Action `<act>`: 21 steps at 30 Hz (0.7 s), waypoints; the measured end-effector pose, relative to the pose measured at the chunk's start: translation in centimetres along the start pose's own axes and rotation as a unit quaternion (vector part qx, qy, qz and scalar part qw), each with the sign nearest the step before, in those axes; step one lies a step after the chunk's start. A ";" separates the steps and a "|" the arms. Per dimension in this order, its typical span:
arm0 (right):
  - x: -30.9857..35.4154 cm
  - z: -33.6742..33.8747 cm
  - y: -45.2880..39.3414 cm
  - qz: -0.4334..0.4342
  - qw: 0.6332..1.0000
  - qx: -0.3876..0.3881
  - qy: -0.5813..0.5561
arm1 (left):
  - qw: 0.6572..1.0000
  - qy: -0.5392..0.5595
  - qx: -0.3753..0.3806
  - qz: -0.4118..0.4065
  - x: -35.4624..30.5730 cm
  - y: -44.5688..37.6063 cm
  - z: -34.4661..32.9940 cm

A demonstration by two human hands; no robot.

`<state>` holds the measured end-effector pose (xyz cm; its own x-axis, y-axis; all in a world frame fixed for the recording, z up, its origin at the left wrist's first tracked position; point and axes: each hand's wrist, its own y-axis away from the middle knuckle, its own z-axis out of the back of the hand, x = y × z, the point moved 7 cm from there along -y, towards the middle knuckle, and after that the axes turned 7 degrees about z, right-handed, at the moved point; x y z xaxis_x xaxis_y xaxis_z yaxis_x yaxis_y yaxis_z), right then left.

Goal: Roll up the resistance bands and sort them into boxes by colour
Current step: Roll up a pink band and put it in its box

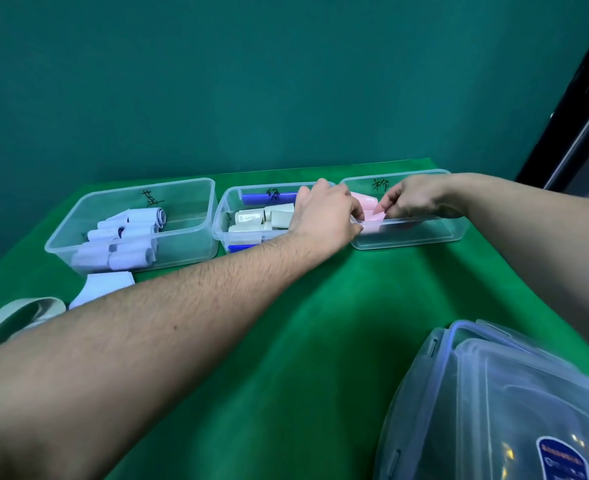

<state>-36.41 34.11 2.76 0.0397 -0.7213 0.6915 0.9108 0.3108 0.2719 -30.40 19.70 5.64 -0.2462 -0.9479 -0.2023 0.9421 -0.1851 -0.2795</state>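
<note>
A: Where's the pink rolled rubber band [372, 216]?
B: In far-right clear plastic box [424, 237]. Left hand [327, 213] & right hand [414, 199], fingers curled, both pinching it.

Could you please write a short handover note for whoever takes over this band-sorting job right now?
Left hand and right hand: both reach into the right-hand box, each with a grip on a pink rolled band.
Done: white rolls lie in the left box; beige rolls fill the middle box.
Left: release the pink roll, then roll the loose white band and loose beige band lying at the table's left edge.
</note>
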 end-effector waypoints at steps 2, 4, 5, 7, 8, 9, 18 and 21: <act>0.2 -0.4 -0.1 -0.025 0.999 0.023 0.009 | 1.000 -0.002 0.002 -0.001 -0.1 -0.1 0.0; 0.3 -0.8 -0.1 -0.047 0.998 0.041 0.013 | 1.000 -0.002 0.002 0.000 0.0 -0.2 0.0; 0.3 -0.9 -0.2 -0.056 0.997 0.048 0.013 | 1.000 -0.003 0.000 0.000 0.0 -0.3 0.0; 0.2 -1.2 -0.5 -0.074 0.996 0.054 0.018 | 1.000 -0.004 -0.002 -0.001 0.0 -0.3 0.0; 0.0 -1.2 -0.6 -0.083 0.995 0.050 0.028 | 1.000 -0.004 -0.001 -0.001 0.0 -0.3 0.0; -0.1 -1.0 -0.8 -0.090 0.994 0.041 0.042 | 1.000 -0.005 -0.001 -0.001 0.0 -0.4 0.0; -0.5 -1.2 -1.1 -0.095 0.992 0.054 0.059 | 1.000 -0.013 0.006 -0.005 0.0 -0.4 -0.1; -0.8 -0.6 -1.0 -0.101 0.991 0.041 0.072 | 1.000 -0.016 0.005 -0.006 0.1 -0.4 -0.1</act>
<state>-37.08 34.03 1.53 -0.0768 -0.8531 0.5161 0.8702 0.1954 0.4524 -30.86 19.69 5.70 -0.2509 -0.9532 -0.1687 0.9411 -0.1994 -0.2732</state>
